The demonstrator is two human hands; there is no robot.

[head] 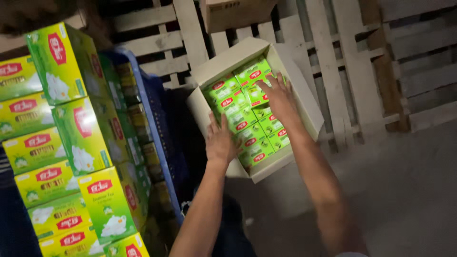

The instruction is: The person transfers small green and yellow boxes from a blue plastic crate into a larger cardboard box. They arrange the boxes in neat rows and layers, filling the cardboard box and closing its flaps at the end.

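Observation:
An open cardboard carton [301, 90] lies tilted on wooden pallets, filled with several small green boxes [238, 112] with red labels. My left hand [220, 139] rests flat on the near left rows of those boxes, fingers spread. My right hand [281, 97] presses down on the boxes at the carton's far right side, fingers apart. Neither hand grips anything that I can see.
A tall stack of larger green and yellow boxes [71, 138] fills the left side. A blue plastic crate [152, 119] stands beside it. Pale wooden pallets [342, 57] lean behind the carton. Another brown carton [233, 13] sits at the top. Grey concrete floor [404, 190] spreads at right.

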